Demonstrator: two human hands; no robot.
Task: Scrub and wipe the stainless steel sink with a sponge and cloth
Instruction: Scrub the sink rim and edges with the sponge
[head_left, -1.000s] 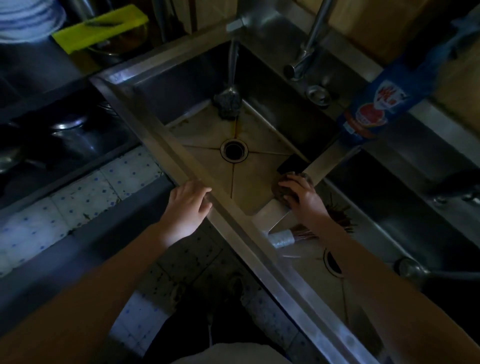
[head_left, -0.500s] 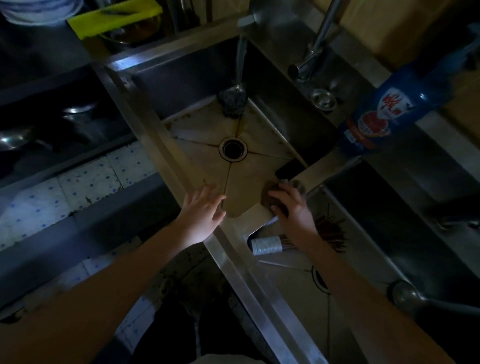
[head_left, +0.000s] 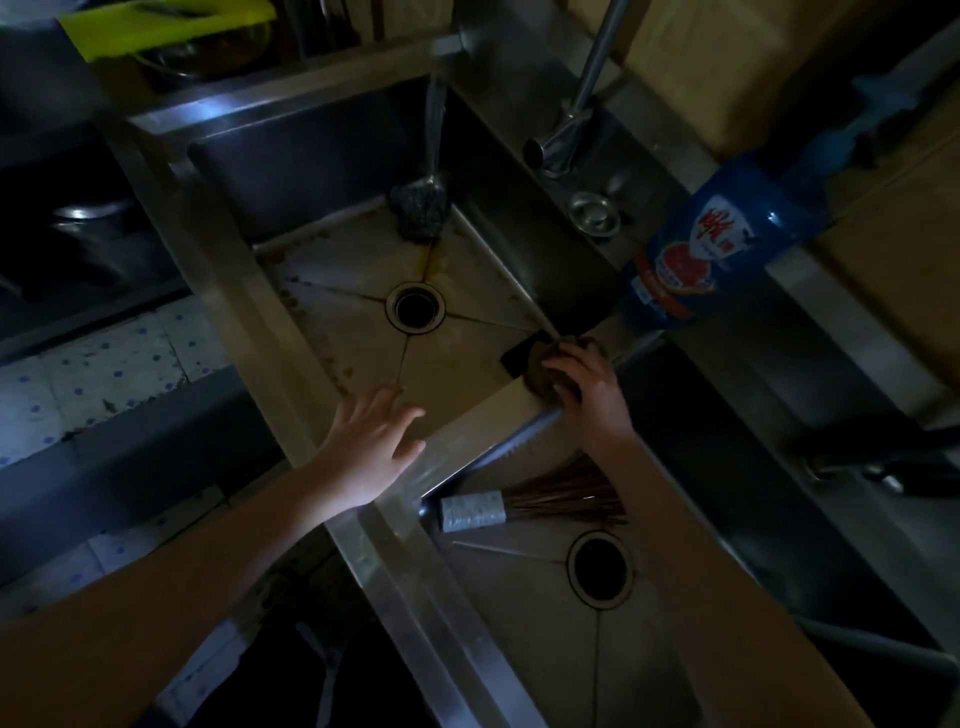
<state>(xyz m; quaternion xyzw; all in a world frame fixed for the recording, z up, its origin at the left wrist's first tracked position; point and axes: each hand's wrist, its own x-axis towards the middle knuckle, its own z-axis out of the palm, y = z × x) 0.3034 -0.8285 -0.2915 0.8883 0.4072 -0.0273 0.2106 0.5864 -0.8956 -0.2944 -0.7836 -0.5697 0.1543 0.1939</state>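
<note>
Right hand (head_left: 587, 389) curls its fingers round a brown sponge (head_left: 540, 371) on the strip between the two basins of the steel sink (head_left: 218, 249), while the left hand (head_left: 371, 447) is spread flat-fingered over the near rim. Water (head_left: 435, 119) falls onto a steel wool pad (head_left: 418, 208) in one basin, and a brush (head_left: 519, 506) lies in the other. By the back rim, a blue bottle (head_left: 711, 244) carries a white shield with a red character, too blurred to read.

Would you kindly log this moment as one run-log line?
right hand: grips sponge on sink divider | left hand: open, at front rim | tap water: running
</note>
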